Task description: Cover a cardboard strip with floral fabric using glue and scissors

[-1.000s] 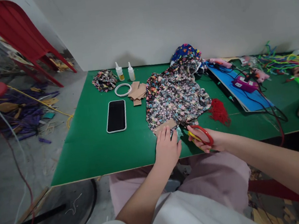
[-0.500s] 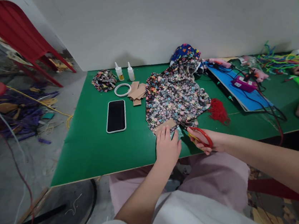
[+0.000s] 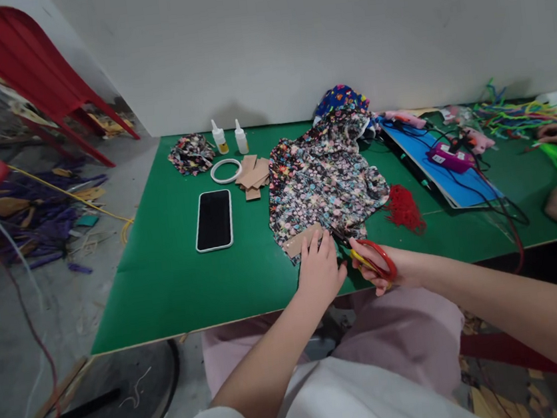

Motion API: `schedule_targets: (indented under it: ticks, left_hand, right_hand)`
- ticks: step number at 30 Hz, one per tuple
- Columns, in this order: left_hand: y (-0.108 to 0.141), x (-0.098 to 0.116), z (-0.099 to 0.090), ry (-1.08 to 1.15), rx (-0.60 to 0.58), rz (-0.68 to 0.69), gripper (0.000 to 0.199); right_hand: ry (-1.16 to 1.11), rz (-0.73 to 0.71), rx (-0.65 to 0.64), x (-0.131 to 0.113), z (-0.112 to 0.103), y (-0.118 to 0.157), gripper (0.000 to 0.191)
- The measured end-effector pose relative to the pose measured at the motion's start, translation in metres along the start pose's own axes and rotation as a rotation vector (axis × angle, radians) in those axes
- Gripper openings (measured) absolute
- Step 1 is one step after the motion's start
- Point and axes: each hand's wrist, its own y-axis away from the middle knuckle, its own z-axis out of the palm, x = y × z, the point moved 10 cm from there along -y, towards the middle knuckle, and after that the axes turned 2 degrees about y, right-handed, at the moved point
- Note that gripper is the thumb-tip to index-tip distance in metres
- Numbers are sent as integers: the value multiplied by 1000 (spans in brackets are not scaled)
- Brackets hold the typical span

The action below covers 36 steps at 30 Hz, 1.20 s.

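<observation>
Cloth (image 3: 325, 177): spread on table (image 3: 177, 287), card (image 3: 295, 242) atop its near end | Left hand (image 3: 319, 268): fingers on card — pinching, I cannot tell | Right hand (image 3: 378, 268): grasping scissors (image 3: 379, 248), blades at cloth | I advise: press card flat, snip slowly — beside its edge

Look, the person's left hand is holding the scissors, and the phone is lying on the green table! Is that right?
Not quite: the scissors are in the person's right hand, not the left hand, as the head view shows. The phone is indeed lying on the green table.
</observation>
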Motion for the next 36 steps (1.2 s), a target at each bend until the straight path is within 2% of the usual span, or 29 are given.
schedule_targets:
  ticks: [3, 6, 16, 25, 36]
  left_hand:
    - [2, 0, 0, 5, -6, 8, 57]
    - [3, 1, -1, 14, -22, 17, 59]
    - [2, 1, -1, 45, -27, 11, 61]
    - [4, 0, -2, 71, -7, 15, 59]
    - [4, -1, -2, 62, -4, 14, 61]
  right_hand:
    - [-4, 22, 22, 2, -3, -1, 59]
    - [-15, 38, -8, 1, 1, 2, 62]
    - [-5, 60, -38, -14, 9, 7, 64]
    - [44, 46, 8, -16, 2, -1, 57]
    - [83, 13, 31, -18, 1, 4, 51]
